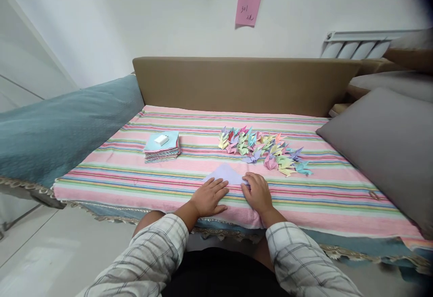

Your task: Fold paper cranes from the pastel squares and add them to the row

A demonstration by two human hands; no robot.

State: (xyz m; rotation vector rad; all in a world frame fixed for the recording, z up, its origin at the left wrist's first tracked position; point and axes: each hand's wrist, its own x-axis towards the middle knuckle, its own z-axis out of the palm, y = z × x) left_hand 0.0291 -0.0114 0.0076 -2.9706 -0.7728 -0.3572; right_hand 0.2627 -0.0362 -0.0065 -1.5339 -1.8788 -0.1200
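A lilac sheet of paper (226, 174), folded into a triangle with its point away from me, lies on the striped cloth. My left hand (209, 196) rests flat near its left lower edge, fingers spread and thumb out to the side. At the right corner, my right hand (258, 192) touches the paper with bent fingertips; its thumb sits apart from the fingers. That corner is partly hidden under the fingers. Beyond my right hand lies a group of folded paper cranes (260, 148) in several colours.
A stack of coloured paper (162, 153) with a small white object (161, 139) on top lies to the left. The striped cloth (118, 175) covers a sofa seat with a brown backrest (243, 85). A grey cushion (382, 148) leans at the right; a blue-covered armrest (77, 121) borders the left.
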